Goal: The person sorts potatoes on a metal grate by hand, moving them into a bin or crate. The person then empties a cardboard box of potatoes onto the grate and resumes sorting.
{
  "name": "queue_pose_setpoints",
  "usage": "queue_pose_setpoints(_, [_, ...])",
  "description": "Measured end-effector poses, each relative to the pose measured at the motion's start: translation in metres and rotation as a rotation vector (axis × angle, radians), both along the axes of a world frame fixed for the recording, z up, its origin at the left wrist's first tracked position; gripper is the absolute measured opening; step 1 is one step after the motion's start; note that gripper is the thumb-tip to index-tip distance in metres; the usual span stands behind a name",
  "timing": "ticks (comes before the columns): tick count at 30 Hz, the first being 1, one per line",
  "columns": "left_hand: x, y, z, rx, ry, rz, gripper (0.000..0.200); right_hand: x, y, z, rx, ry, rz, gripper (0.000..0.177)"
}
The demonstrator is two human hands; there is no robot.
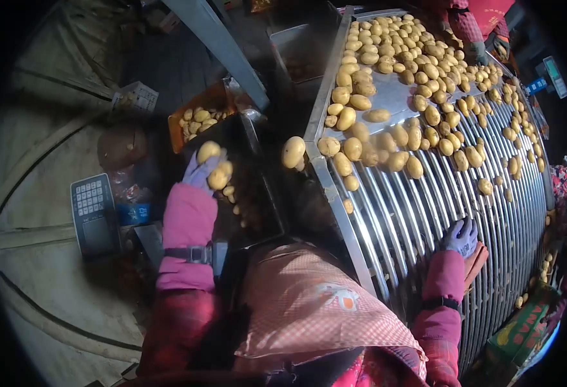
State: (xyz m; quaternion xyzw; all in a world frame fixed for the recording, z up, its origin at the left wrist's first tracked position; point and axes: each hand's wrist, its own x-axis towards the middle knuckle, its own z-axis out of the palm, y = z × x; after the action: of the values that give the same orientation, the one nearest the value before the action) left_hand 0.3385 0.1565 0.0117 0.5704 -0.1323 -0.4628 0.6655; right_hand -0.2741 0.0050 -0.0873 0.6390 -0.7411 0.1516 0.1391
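Observation:
My left hand (201,169), in a pale purple glove, is over a dark bin at the left, with two potatoes (219,175) at its fingers. Smaller potatoes lie inside that bin, below the hand. On the metal roller table (393,226), my right hand (462,238) rests with its gloved fingers spread, holding nothing. A brownish glove or cloth (475,266) lies beside it. Many potatoes (414,168) cover the upper part of the rollers and the metal plate behind. One large potato (293,152) shows just off the table's left corner.
An orange crate (177,132) of potatoes stands beyond my left hand. A scale display with keypad (95,216) is at the far left. A grey metal post (222,48) slants down nearby. Another person's gloved hands (488,50) are at the table's far end.

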Motion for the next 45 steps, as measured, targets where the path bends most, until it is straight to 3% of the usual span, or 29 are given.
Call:
queue_pose_setpoints(4, [0.039,0.059,-0.095,0.282,-0.288,-0.198,0.052,0.005,0.003,0.006,-0.017,0.043,-0.001,0.037])
queue_pose_setpoints(6, [0.042,0.054,-0.102,0.532,-1.275,-0.309,0.050,-0.005,0.001,-0.004,-0.012,-0.002,0.020,0.036])
queue_pose_setpoints(8, [0.086,0.025,-0.135,0.097,-1.773,-0.460,0.047,0.001,0.003,-0.003,-0.017,0.033,-0.027,0.037])
queue_pose_setpoints(9, [0.048,-0.017,-0.066,-0.185,-2.200,-0.565,0.045,0.000,0.002,-0.003,0.017,-0.022,-0.009,0.037])
queue_pose_setpoints(10, [0.015,-0.048,-0.037,-0.158,-2.173,-0.532,0.046,0.001,0.003,-0.002,0.017,-0.030,-0.024,0.037])
queue_pose_setpoints(11, [-0.045,-0.078,-0.006,0.125,-1.535,-0.300,0.045,0.002,0.003,-0.002,0.018,-0.002,-0.038,0.037])
queue_pose_setpoints(12, [-0.074,-0.103,0.009,-0.060,-1.566,-0.385,0.047,0.003,0.004,-0.002,0.018,0.026,-0.053,0.037])
queue_pose_setpoints(13, [-0.108,-0.120,0.019,-0.075,-1.648,-0.490,0.049,0.003,0.004,-0.001,0.019,0.004,-0.040,0.036])
queue_pose_setpoints(15, [-0.177,-0.149,0.000,-0.247,-1.379,-0.762,0.052,0.005,0.006,0.001,0.015,-0.034,-0.061,0.035])
queue_pose_setpoints(16, [-0.216,-0.158,0.042,-0.073,-1.445,-1.124,0.058,0.007,0.005,0.001,0.012,-0.065,-0.065,0.035])
queue_pose_setpoints(18, [-0.269,-0.175,0.007,-0.391,-1.752,-1.226,0.064,0.011,0.006,0.007,-0.032,-0.061,-0.038,0.035])
queue_pose_setpoints(20, [-0.304,-0.199,0.008,-0.291,-1.712,-1.391,0.070,0.009,0.006,0.004,-0.045,-0.080,-0.026,0.036])
queue_pose_setpoints(22, [-0.309,-0.233,-0.021,-0.220,-1.821,-1.320,0.073,0.014,0.006,0.008,-0.042,-0.086,-0.044,0.036])
queue_pose_setpoints(24, [-0.292,-0.256,-0.029,-0.340,-2.033,-1.234,0.075,0.017,0.007,0.013,-0.025,-0.091,-0.065,0.036])
queue_pose_setpoints(28, [-0.272,-0.313,-0.055,-0.221,-2.039,-0.920,0.067,0.019,0.008,0.014,-0.039,-0.132,-0.077,0.037])
queue_pose_setpoints(29, [-0.272,-0.326,-0.049,-0.240,-2.039,-0.923,0.067,0.018,0.008,0.015,0.010,-0.145,-0.084,0.038])
queue_pose_setpoints(31, [-0.276,-0.342,-0.028,-0.080,-2.099,-0.723,0.060,0.018,0.010,0.017,0.039,-0.164,-0.088,0.040])
queue_pose_setpoints(34, [-0.332,-0.367,-0.009,-0.302,-1.883,-0.773,0.057,0.022,0.010,0.022,0.052,-0.172,-0.100,0.040])
queue_pose_setpoints(36, [-0.393,-0.382,-0.021,-0.439,-1.613,-1.127,0.057,0.023,0.010,0.025,0.060,-0.172,-0.104,0.040])
queue_pose_setpoints(38, [-0.455,-0.363,-0.014,-0.479,-1.690,-1.102,0.058,0.023,0.010,0.024,0.042,-0.161,-0.102,0.040])
queue_pose_setpoints(40, [-0.495,-0.350,-0.033,-0.511,-1.818,-0.933,0.060,0.021,0.009,0.024,0.071,-0.184,-0.093,0.041])
queue_pose_setpoints(43, [-0.495,-0.357,-0.026,-0.221,-1.687,-1.292,0.057,0.020,0.008,0.023,0.060,-0.187,-0.100,0.040])
queue_pose_setpoints(45, [-0.484,-0.359,-0.035,-0.240,-1.745,-1.291,0.056,0.024,0.010,0.028,0.075,-0.199,-0.105,0.040])
